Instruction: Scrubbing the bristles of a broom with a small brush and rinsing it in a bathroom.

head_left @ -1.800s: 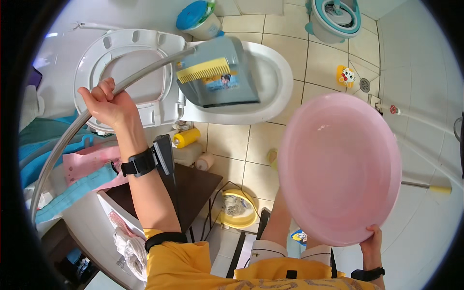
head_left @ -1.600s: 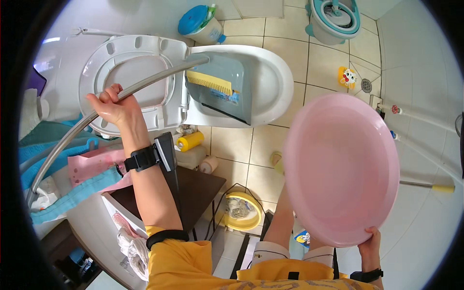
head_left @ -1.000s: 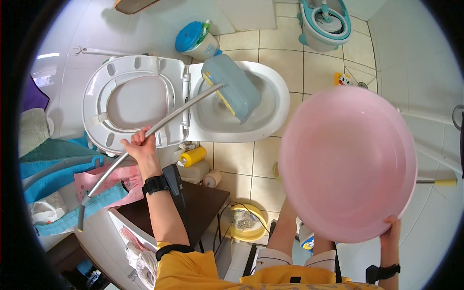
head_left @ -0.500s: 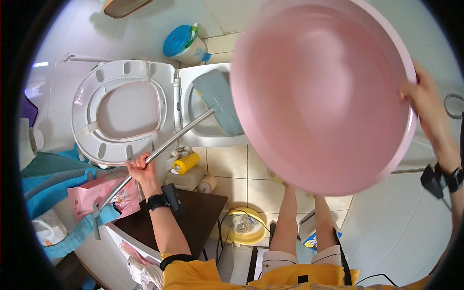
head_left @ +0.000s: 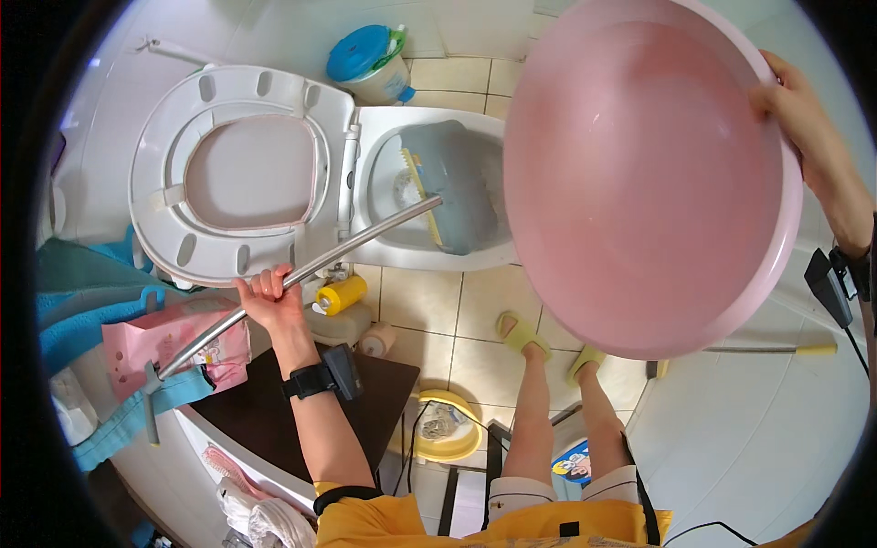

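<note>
My left hand [head_left: 273,300] is closed around the metal pole of a long-handled dustpan. Its grey-blue pan [head_left: 457,187], edged with yellow teeth, hangs over the open toilet bowl [head_left: 379,233], tilted into it. The pole's [head_left: 343,251] other end, with a grey crosspiece, reaches past the pink bag. On the right, my right hand [head_left: 802,137] grips the rim of a big pink basin [head_left: 639,192], thumb inside and the other fingers mostly hidden behind the rim. The basin is held up, its inside facing me, and overlaps the toilet's front end.
The raised toilet seat [head_left: 151,173] is at left. Behind the toilet stands a blue-lidded bucket [head_left: 361,55]. A yellow can [head_left: 341,295], a dark-topped cabinet [head_left: 274,420], a pink bag [head_left: 128,352] and a yellow basin [head_left: 466,443] are nearer. A yellow-ended rod [head_left: 776,350] lies along the right side.
The pink basin has shifted right, uncovering more of the toilet bowl and my slippers. The pan has moved slightly right over the bowl. Both hands keep their grip.
</note>
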The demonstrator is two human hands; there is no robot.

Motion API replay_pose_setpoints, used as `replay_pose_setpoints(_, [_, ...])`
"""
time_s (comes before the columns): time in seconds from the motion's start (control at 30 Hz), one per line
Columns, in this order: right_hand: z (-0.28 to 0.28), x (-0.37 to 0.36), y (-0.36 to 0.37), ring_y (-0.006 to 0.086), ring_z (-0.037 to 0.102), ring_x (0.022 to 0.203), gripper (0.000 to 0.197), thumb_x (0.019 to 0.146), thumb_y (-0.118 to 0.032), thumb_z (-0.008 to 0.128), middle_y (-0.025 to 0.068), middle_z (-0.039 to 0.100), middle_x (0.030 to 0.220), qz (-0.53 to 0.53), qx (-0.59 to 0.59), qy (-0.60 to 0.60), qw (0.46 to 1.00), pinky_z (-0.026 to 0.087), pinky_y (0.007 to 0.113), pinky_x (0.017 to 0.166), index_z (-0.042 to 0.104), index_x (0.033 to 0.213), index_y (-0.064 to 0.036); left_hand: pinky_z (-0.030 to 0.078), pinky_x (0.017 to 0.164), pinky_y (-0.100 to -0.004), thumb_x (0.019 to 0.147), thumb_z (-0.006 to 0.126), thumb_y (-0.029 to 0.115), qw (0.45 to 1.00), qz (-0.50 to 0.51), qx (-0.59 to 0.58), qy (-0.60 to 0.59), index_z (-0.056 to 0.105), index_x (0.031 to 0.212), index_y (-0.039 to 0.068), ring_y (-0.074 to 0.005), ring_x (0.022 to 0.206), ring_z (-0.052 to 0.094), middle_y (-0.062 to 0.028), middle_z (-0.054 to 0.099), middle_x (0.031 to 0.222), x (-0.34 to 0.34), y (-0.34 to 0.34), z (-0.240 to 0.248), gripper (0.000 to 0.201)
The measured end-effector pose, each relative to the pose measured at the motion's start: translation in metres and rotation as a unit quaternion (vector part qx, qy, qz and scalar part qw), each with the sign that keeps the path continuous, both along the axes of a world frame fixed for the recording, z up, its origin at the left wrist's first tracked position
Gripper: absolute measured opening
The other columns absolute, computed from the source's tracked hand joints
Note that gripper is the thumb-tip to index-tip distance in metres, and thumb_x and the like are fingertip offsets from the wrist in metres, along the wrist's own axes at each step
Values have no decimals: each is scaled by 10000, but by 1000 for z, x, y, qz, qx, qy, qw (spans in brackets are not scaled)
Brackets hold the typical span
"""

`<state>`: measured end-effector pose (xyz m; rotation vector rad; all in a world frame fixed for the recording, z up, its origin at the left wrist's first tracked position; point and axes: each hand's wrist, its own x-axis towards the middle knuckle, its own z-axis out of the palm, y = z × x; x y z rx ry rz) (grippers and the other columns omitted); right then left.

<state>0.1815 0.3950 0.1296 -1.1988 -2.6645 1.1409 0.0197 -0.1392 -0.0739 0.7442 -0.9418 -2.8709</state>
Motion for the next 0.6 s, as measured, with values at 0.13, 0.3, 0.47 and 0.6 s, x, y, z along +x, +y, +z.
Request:
replay_pose_setpoints(0.13, [15, -28, -43, 199, 545, 909, 729, 647, -84, 516, 123, 540, 1068, 70, 86, -18, 994, 446, 265, 815, 403, 1361, 17, 361, 564, -312, 992, 353, 452, 1000, 14, 3, 13, 210, 527, 170, -134, 422, 156, 29, 148, 483, 5, 0, 6, 562])
replay_pose_setpoints(0.3, [33, -50, -69, 218, 538, 999, 684, 668, -67, 521, 148, 531, 1165, 152, 259, 104, 948, 426, 283, 870, 396, 1332, 38, 365, 574, -316, 995, 361, 442, 998, -19, 13, 52, 217, 521, 165, -134, 433, 163, 28, 149, 483, 7, 0, 0, 567])
replay_pose_setpoints(0.47, [49, -65, -95, 213, 542, 928, 593, 681, -73, 545, 143, 558, 1096, 249, 334, 95, 904, 432, 293, 817, 439, 1255, 32, 360, 583, -316, 994, 375, 418, 999, 3, -3, 52, 212, 526, 168, -133, 443, 173, 23, 148, 482, 10, 5, 9, 555])
replay_pose_setpoints(0.6, [61, -76, -117, 209, 545, 870, 522, 691, -79, 564, 140, 581, 1040, 300, 376, 96, 871, 437, 300, 774, 473, 1194, 28, 368, 573, -322, 1005, 345, 428, 998, 7, 6, 57, 198, 531, 166, -137, 443, 167, 25, 144, 483, 14, -1, 9, 561])
